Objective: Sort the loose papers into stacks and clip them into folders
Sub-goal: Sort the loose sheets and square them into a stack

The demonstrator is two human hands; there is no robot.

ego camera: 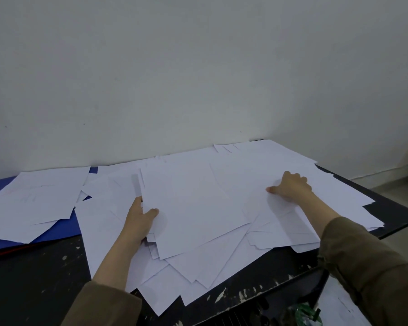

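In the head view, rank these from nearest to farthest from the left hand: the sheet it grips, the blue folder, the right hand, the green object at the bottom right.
From the left hand:
1. Sheet, pinched at its left edge by that hand.
2. Blue folder, to the left, partly under papers.
3. Right hand, across the pile to the right.
4. Green object, at the bottom right, below the table edge.

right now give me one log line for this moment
left hand grips sheet stack | right hand presses loose papers | blue folder under papers at left | nothing clipped
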